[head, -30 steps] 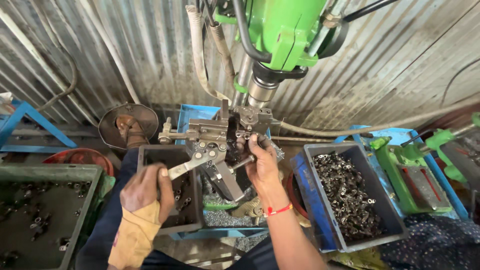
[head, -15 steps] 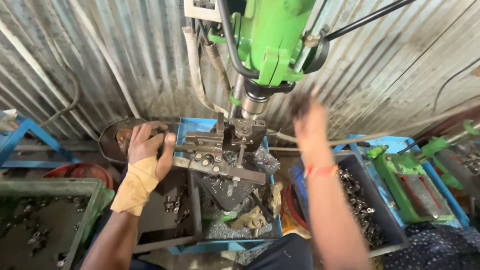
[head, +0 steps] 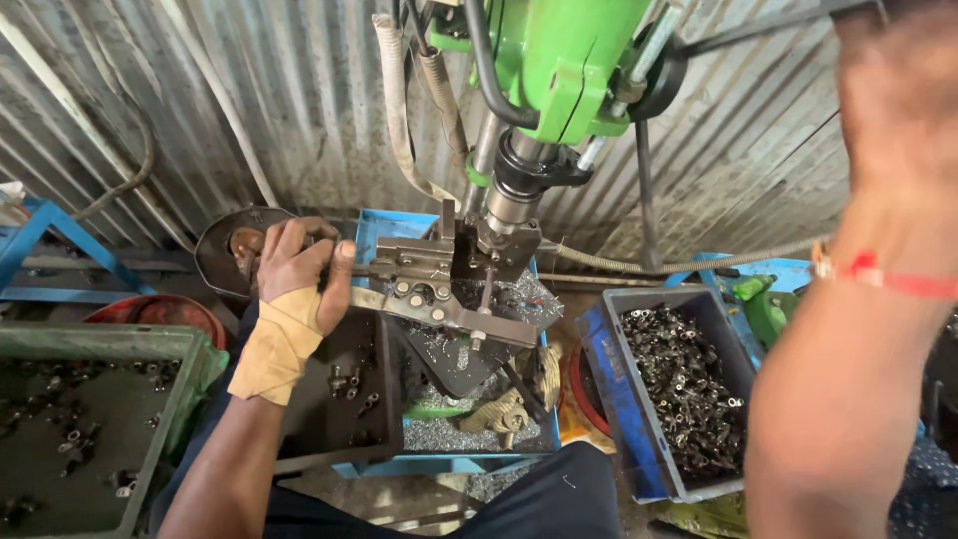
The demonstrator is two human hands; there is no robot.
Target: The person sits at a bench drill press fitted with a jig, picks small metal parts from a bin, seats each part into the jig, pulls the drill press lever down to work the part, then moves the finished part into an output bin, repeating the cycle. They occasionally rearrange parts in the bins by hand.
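the left hand (head: 299,268), its wrist bound in a tan cloth wrap (head: 277,344), has its fingers (head: 284,245) curled tight around a handle at the left end of the metal clamping jig (head: 444,289), thumb pressed along the side. the jig sits under the chuck (head: 514,195) of the green drill press (head: 564,60), above a blue tray (head: 469,439) strewn with silvery metal shavings.

the right hand (head: 898,95) is raised high at the upper right, blurred and close to the camera, just beside the dark feed lever (head: 768,22) of the press. it seems to rest on that lever, but whether its fingers are closed around it cannot be told. a red thread band (head: 878,274) circles the right wrist.

right of the jig stands a grey bin (head: 689,394) heaped with small dark metal parts. left of it a dark tray (head: 344,399) holds a few such parts, and a green crate (head: 85,419) at the far left holds more. corrugated metal sheeting (head: 249,110) forms the wall behind.
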